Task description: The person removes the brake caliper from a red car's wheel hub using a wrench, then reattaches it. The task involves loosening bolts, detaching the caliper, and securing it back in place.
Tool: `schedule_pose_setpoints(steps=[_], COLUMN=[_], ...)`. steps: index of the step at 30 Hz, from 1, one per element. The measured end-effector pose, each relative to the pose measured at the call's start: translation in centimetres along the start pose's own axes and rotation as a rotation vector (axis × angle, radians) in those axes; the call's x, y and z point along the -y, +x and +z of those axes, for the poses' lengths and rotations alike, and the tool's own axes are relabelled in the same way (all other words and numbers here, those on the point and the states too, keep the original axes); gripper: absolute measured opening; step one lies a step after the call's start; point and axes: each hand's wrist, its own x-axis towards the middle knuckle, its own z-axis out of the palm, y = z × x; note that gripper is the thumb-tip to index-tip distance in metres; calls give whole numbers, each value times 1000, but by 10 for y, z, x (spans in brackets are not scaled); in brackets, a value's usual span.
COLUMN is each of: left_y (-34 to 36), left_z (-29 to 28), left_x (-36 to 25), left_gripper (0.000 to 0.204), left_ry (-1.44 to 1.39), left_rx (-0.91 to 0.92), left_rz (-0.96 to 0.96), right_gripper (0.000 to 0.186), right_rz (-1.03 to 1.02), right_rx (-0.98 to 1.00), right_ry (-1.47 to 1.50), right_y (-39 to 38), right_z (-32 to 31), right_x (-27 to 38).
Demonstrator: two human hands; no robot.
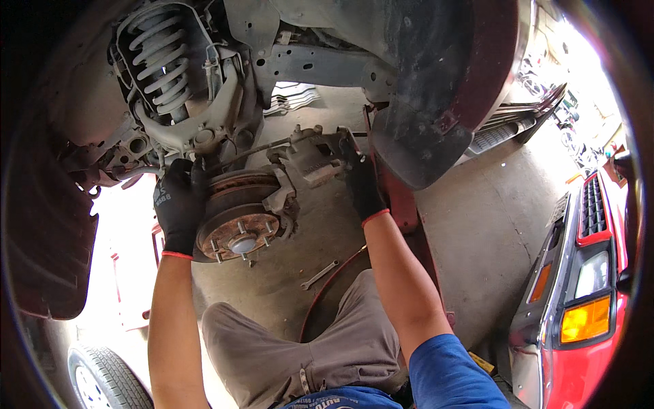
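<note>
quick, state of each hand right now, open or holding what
Left hand: beside the brake rotor; grip can't be told.
Right hand: closed on the brake caliper's end.

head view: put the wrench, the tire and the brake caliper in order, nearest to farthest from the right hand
1. Brake caliper: at the right hand, on its left side.
2. Wrench: on the floor, lower and slightly left.
3. Tire: far lower left.
</note>
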Motion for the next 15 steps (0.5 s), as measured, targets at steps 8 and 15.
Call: schedule_pose_setpoints(steps=[8, 15], left_y=[1, 1], left_z=[0, 4], left_x=[1, 4], left_gripper=[29, 27], left_ry=[-145, -193], left_rx=[15, -5], left_rz=[72, 73], right_gripper=[26, 44], right_rz=[-678, -906], right_rx=[-191, -294], right_ry=[-685, -893], right_y=[18, 30], right_z=[10, 48], right_x=[-7, 38])
